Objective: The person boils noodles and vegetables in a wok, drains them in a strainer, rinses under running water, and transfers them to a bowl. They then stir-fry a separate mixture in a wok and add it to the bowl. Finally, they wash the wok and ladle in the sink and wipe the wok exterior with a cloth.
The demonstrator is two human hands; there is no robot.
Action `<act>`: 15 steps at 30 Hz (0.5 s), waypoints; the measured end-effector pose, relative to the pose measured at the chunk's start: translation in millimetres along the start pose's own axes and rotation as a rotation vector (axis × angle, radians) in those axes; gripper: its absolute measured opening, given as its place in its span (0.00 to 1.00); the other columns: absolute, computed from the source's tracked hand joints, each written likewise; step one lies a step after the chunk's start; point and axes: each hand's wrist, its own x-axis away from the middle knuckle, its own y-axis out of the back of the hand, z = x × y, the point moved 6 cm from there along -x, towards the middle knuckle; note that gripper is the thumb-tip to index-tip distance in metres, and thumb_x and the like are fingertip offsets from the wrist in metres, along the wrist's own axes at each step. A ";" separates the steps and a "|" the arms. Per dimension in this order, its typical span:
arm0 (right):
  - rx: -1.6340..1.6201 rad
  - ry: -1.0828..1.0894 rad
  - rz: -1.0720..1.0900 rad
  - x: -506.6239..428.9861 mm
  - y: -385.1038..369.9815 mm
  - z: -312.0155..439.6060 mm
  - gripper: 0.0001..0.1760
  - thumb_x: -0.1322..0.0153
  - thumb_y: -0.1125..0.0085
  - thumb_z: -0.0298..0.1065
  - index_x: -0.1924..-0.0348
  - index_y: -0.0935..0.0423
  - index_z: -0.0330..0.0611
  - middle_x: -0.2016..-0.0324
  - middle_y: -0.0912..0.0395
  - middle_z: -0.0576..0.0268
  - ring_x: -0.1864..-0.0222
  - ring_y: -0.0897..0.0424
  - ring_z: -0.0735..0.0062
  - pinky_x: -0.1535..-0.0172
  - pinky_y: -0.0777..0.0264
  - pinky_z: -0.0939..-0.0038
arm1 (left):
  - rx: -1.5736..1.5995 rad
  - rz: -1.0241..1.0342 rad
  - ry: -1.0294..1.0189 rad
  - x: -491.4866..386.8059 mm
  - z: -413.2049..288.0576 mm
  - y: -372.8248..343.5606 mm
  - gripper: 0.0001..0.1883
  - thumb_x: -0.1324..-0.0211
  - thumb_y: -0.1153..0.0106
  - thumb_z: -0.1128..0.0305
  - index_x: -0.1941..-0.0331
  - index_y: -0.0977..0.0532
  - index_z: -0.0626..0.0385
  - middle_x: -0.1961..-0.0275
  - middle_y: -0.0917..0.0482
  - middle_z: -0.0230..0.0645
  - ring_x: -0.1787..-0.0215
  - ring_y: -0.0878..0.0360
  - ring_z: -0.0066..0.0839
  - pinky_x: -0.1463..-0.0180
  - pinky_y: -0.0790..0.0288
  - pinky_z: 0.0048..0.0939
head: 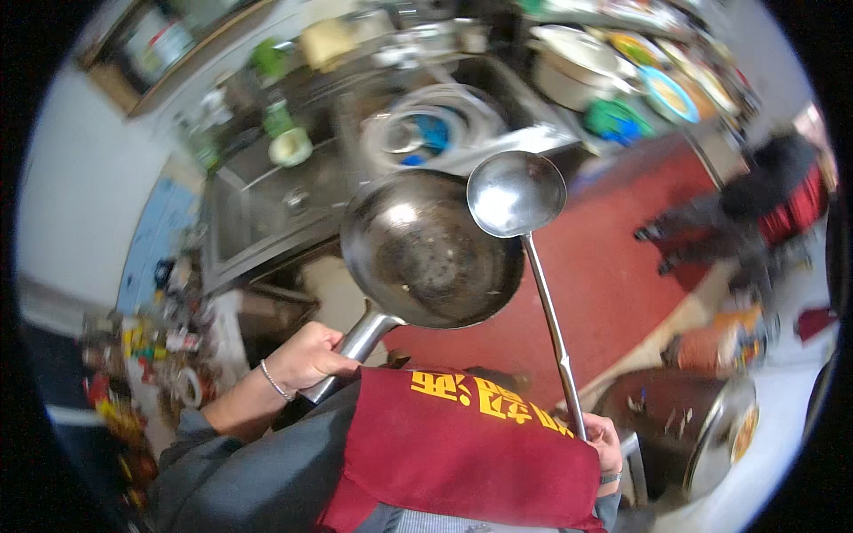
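Note:
My left hand (313, 360), with a thin bracelet on its wrist, grips the metal handle of a wok (433, 260). The wok's inside faces up; it is dark and worn, with small specks in it. My right hand (600, 441) holds the lower end of a long-handled steel ladle (518, 193). The ladle's shiny round bowl is at the wok's right rim; whether they touch I cannot tell. A dark red apron (466, 453) with yellow writing covers my front, between the two hands.
Beyond the wok is a steel sink (293, 200), beside a basin holding plastic bowls (433, 126). A lidded pot (573, 66) and plates stand at the upper right. A large metal drum (666, 426) is at the lower right. Someone in dark clothes (766, 193) is at the right, by the red floor (626, 246).

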 end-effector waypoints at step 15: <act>0.268 -0.189 0.332 -287.5 -317.7 83.8 0.25 0.30 0.47 0.19 0.39 0.33 0.29 0.79 0.30 0.65 0.88 0.37 0.84 0.86 0.43 0.81 | 0.663 -0.326 -0.031 -12.4 92.0 279.9 0.09 0.47 0.35 0.76 0.66 0.24 0.69 0.71 0.18 0.42 0.74 0.17 0.31 0.69 0.24 0.28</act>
